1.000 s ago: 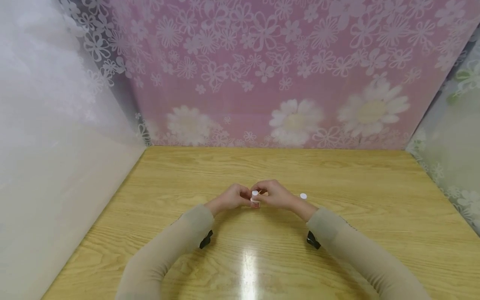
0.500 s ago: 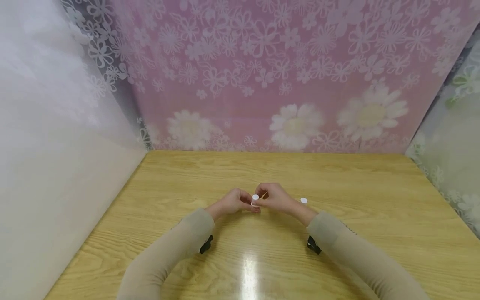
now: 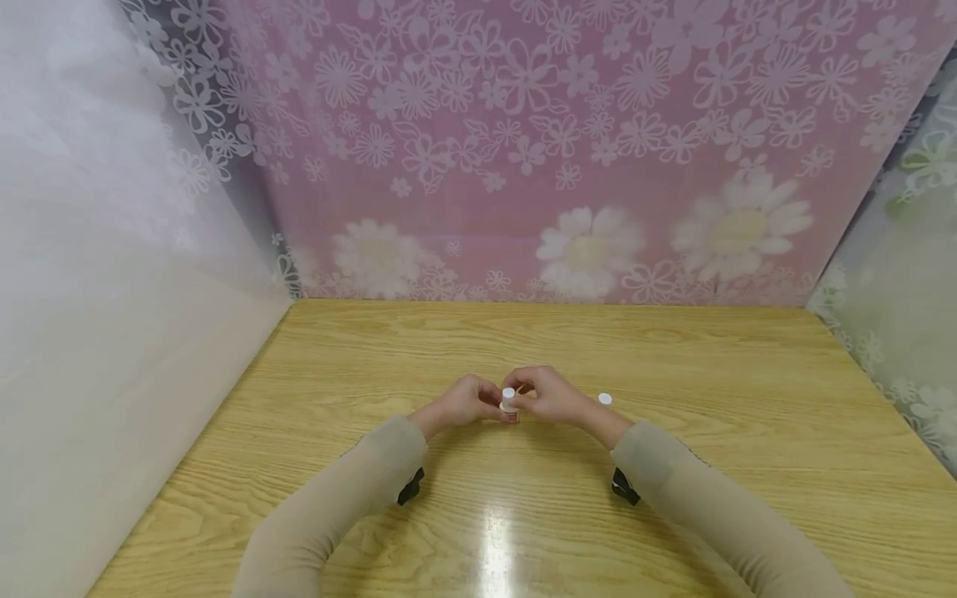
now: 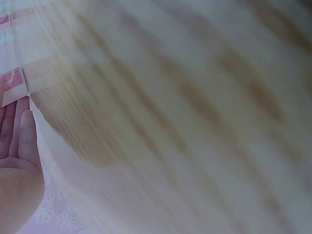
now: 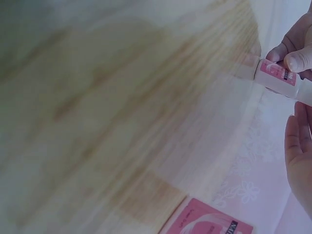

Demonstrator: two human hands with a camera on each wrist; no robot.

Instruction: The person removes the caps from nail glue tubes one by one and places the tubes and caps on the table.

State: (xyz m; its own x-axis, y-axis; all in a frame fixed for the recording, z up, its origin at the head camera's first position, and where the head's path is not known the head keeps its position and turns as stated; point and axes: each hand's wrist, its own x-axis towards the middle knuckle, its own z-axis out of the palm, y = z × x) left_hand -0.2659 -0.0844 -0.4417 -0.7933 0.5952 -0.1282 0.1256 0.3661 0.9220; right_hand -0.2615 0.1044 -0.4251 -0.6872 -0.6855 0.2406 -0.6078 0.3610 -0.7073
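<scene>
A small white bottle (image 3: 508, 402) with a pink label and a white top stands upright between both hands at the middle of the wooden table (image 3: 673, 349). My left hand (image 3: 469, 399) grips its body from the left. My right hand (image 3: 544, 394) curls its fingers round the bottle's top from the right. In the right wrist view the bottle (image 5: 279, 74) is pinched by fingertips (image 5: 298, 59) at the upper right, with a palm (image 5: 298, 146) below it. In the left wrist view only a palm (image 4: 19, 165) shows at the lower left.
A small white round cap (image 3: 605, 399) lies on the table just right of my right hand. A pink printed packet (image 5: 207, 222) shows low in the right wrist view. Flowered curtains wall the table at the back (image 3: 523, 149) and on both sides.
The hands have stayed together round the bottle. The right fingers have shifted slightly on its top. The white cap on the table has not moved.
</scene>
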